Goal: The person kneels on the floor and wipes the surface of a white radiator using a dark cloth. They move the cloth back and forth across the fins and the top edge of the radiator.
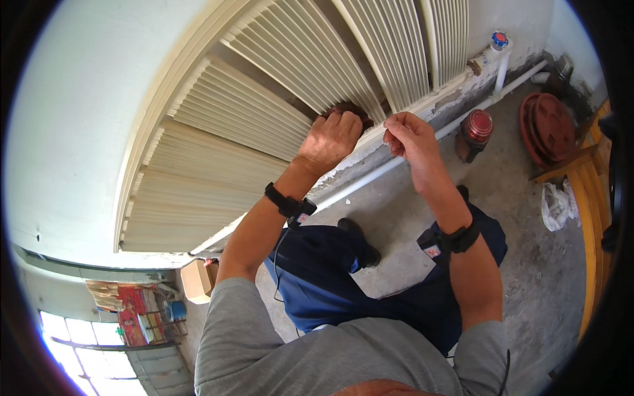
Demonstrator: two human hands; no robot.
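A cream finned wall radiator (pixel 277 84) runs along the wall before me. My left hand (pixel 333 137) is at its lower edge, with fingers curled on a dark reddish-brown object (pixel 349 110) that sits between the radiator sections; its kind I cannot tell. To the right, my right hand (pixel 407 136) is raised beside the radiator's bottom rail, thumb and fingertips pinched together. Whether something small is between those fingertips I cannot tell. Below both hands a white pipe (pixel 366 183) runs along the foot of the wall.
A valve with a blue and red handwheel (pixel 500 39) joins the pipework. On the floor at right are a red-capped metal fitting (pixel 476 129), red round discs (pixel 550 128), a plastic bag (pixel 554 207) and a yellow wooden frame (pixel 587 237). A cardboard box (pixel 196 282) stands at lower left.
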